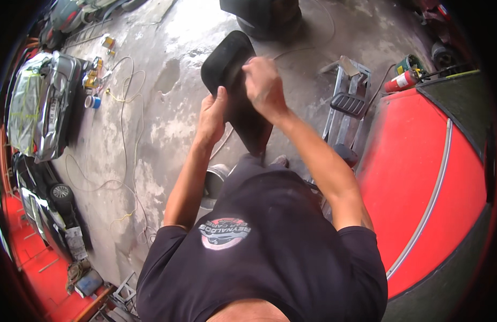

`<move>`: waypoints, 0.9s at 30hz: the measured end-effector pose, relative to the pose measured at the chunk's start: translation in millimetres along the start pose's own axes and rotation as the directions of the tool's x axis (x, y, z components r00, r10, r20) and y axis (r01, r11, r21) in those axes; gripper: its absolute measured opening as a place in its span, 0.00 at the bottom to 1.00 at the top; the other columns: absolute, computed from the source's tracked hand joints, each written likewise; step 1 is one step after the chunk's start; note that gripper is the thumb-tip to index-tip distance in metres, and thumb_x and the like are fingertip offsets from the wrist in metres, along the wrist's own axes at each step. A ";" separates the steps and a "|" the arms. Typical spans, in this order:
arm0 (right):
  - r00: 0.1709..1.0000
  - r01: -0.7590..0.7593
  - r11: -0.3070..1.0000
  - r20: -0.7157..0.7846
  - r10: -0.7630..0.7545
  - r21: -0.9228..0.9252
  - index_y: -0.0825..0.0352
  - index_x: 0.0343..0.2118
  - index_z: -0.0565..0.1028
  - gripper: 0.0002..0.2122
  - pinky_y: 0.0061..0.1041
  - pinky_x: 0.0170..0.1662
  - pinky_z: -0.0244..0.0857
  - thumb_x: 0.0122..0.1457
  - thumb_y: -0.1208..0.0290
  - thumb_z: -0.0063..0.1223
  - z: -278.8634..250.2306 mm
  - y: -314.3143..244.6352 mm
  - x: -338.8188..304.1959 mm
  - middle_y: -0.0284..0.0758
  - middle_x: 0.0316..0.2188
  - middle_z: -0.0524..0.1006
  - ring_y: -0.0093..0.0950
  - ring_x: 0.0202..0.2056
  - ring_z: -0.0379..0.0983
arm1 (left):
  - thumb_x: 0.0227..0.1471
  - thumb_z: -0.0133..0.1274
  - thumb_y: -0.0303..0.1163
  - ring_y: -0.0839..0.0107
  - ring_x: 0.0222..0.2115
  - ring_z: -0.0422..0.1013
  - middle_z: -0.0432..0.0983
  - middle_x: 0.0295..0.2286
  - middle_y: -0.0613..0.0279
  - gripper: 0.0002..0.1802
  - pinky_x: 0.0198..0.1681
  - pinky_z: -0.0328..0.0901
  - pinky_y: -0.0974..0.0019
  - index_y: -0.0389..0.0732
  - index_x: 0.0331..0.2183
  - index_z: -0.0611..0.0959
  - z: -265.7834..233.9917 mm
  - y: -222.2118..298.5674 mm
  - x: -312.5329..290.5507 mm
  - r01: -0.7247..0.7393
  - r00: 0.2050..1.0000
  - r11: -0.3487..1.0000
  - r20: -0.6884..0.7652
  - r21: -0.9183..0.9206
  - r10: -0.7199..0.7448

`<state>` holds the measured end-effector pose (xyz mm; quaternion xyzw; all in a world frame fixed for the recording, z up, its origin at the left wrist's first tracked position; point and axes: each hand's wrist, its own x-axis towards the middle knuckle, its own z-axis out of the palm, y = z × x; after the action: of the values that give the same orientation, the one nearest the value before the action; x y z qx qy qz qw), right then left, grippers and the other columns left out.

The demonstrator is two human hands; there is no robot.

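"Your dark shirt [280, 220] sits closest to the camera. Where's the black panel [227, 59]?"

"Held up between your left hand [212, 119] and right hand [263, 88]. Left fingers pinch its near left edge, thumb showing; right fingers curl at its right side, but they're blurred, so I can't tell whether they pinch it."

"What could go wrong?"

"If your left thumb slips while the right fingers press, the panel could tip toward the bucket [222, 170] below your left fingers, or swing into the metal stand [338, 88] right of your right fingers."
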<state>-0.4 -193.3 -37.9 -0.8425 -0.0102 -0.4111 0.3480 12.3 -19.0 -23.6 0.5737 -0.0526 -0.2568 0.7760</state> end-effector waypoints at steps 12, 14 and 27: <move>0.905 -0.425 0.853 0.162 0.393 0.304 0.68 0.47 0.78 0.14 0.36 0.52 0.70 0.58 0.76 0.53 1.2 29.0 -23.9 0.46 0.45 0.79 0.42 0.47 0.77 | 0.70 0.47 0.45 0.65 0.46 0.77 0.79 0.47 0.56 0.24 0.49 0.72 0.61 0.33 0.54 0.76 -13.6 -23.0 -10.6 0.033 0.999 0.959 -0.012 -0.282 -0.038; 0.830 -0.557 0.741 0.259 0.493 0.374 0.70 0.44 0.79 0.13 0.34 0.50 0.73 0.57 0.75 0.53 -4.9 29.2 -18.8 0.47 0.42 0.80 0.41 0.44 0.80 | 0.68 0.52 0.39 0.65 0.46 0.78 0.80 0.47 0.56 0.21 0.51 0.74 0.59 0.35 0.54 0.76 -16.0 -22.5 -16.3 0.042 0.998 0.923 0.055 -0.382 -0.023; 0.950 -0.290 0.945 0.073 0.303 -0.153 0.73 0.53 0.74 0.17 0.44 0.61 0.63 0.61 0.76 0.48 18.1 -34.3 -44.9 0.50 0.55 0.72 0.47 0.57 0.69 | 0.55 0.57 0.22 0.72 0.41 0.77 0.80 0.43 0.58 0.23 0.44 0.73 0.66 0.33 0.53 0.77 -29.7 -2.2 -2.6 0.089 0.973 0.986 0.201 0.140 -0.117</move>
<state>-28.1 -144.5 -57.1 -0.8754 0.1290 -0.3131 0.3450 20.5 7.4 -35.0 0.5950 -0.1204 -0.3515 0.7127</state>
